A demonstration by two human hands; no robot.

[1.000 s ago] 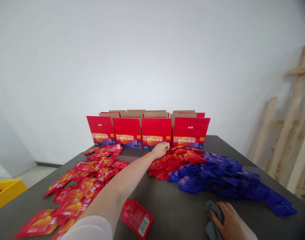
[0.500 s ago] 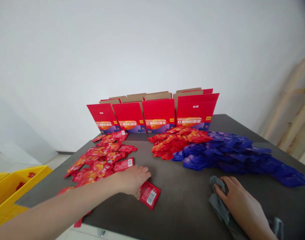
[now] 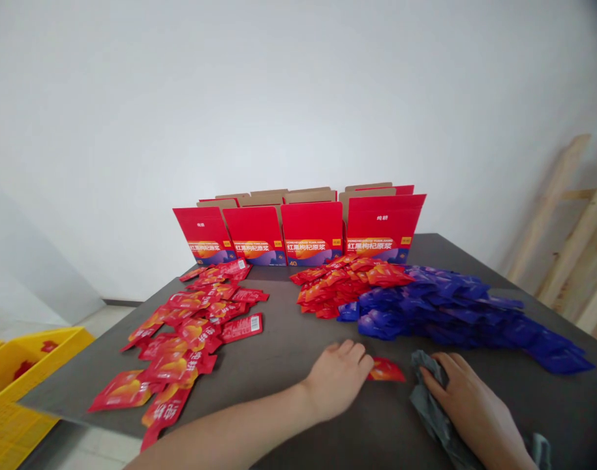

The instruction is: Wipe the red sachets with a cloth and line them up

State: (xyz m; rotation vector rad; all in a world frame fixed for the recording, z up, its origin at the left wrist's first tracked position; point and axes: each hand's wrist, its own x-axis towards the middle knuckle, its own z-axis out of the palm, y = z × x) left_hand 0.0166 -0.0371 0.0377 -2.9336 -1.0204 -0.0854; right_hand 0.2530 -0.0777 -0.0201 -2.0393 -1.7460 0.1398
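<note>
My left hand (image 3: 339,380) is closed on one end of a red and orange sachet (image 3: 388,371) near the middle of the table. The rest of the sachet sticks out to the right; the fingertips are hidden behind the hand. My right hand (image 3: 474,403) grips a crumpled grey-green cloth (image 3: 432,408) lying on the tabletop just right of the sachet. A loose spread of red sachets (image 3: 195,333) lies to the left. Beyond my hands, a pile of red sachets (image 3: 335,287) adjoins a long pile of blue sachets (image 3: 455,307).
Several open red cartons (image 3: 312,225) stand in a row at the back of the dark table (image 3: 278,313). A yellow crate (image 3: 29,385) with some red pieces stands beyond the left edge. Wooden beams (image 3: 547,209) lean at the right by the wall.
My left hand has moved right from beside the left spread toward the cloth, carrying a sachet whose printed front now shows instead of its barcode side. My right hand stays on the cloth.
</note>
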